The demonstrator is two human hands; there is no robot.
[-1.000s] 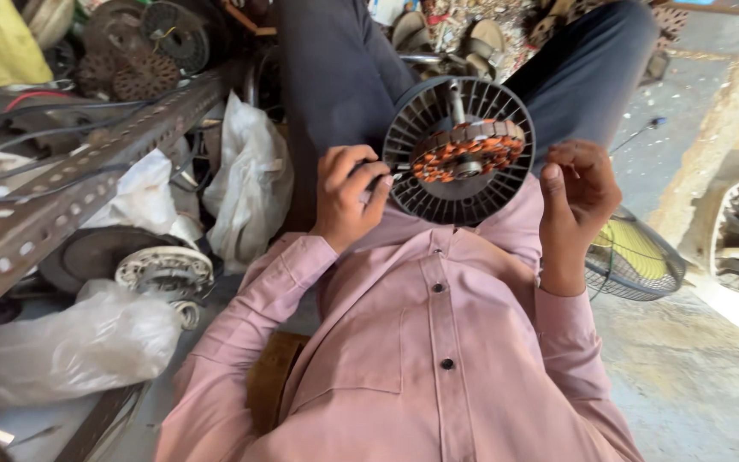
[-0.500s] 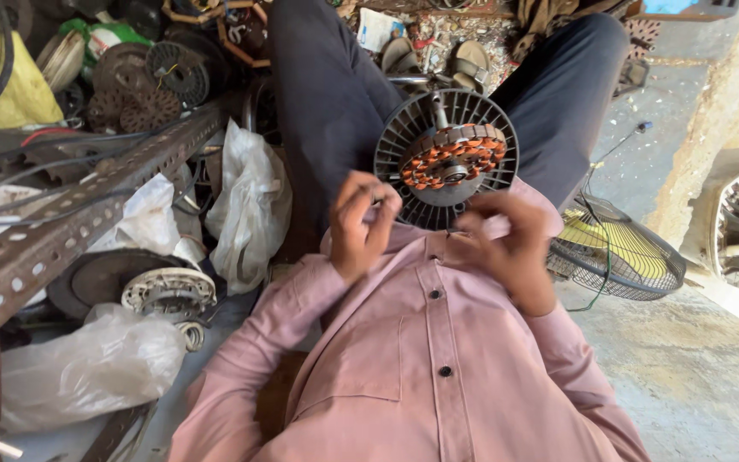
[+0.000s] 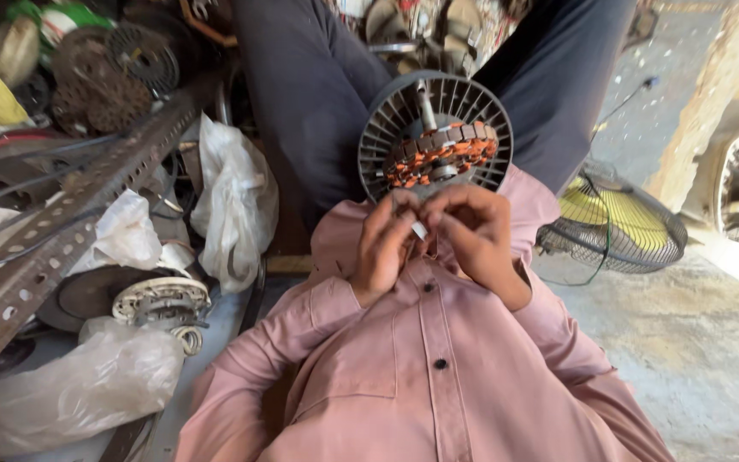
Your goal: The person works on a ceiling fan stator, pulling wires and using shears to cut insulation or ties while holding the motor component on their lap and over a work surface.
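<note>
Copper coils show in the grey fan motor (image 3: 435, 137) resting on your lap. Your left hand (image 3: 384, 244) and right hand (image 3: 475, 235) pinch a small white piece (image 3: 419, 229) with clenched fingers just below it; next, guide it gently

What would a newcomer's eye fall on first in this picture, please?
Most likely the round fan motor at top centre, its orange windings showing inside a grey ribbed housing, resting on the person's lap. Just below it, the left hand and right hand meet, pinching a small white piece. A yellow fan in a wire guard lies on the floor at right.
</note>
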